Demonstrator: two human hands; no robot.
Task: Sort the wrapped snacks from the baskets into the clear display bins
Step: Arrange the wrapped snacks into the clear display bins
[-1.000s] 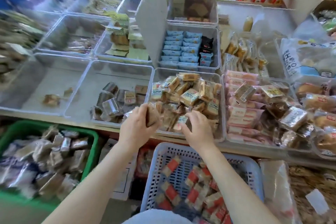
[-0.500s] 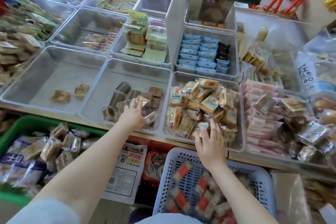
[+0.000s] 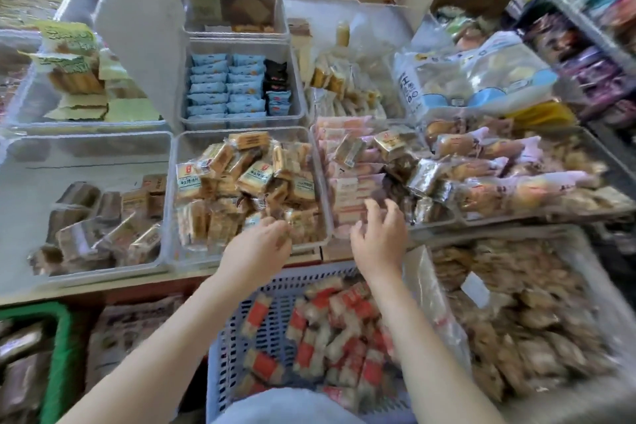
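A blue basket (image 3: 220, 348) of red-and-white wrapped snacks (image 3: 309, 337) stands below the counter in front of me. Above it, a clear bin (image 3: 171, 203) holds a heap of tan wrapped snacks (image 3: 247, 179). My left hand (image 3: 261, 248) hovers at that bin's front edge with its fingers curled down over the snacks; whether it grips one is not visible. My right hand (image 3: 378, 237) is raised over the front of the bin of pink packs (image 3: 344, 189), with its fingers spread, loosely bent and holding nothing.
A clear bin with brown wrapped snacks (image 3: 103, 234) sits to the left. A green basket (image 3: 58, 354) stands at lower left and a grey basket of tan snacks (image 3: 516, 320) at lower right. Behind are a white board (image 3: 137, 45) and blue packs (image 3: 227, 89).
My left hand has come back from the brown-snack bin to the front of the tan-snack bin. My right hand moved right, over the pink packs. The view swung to the right.
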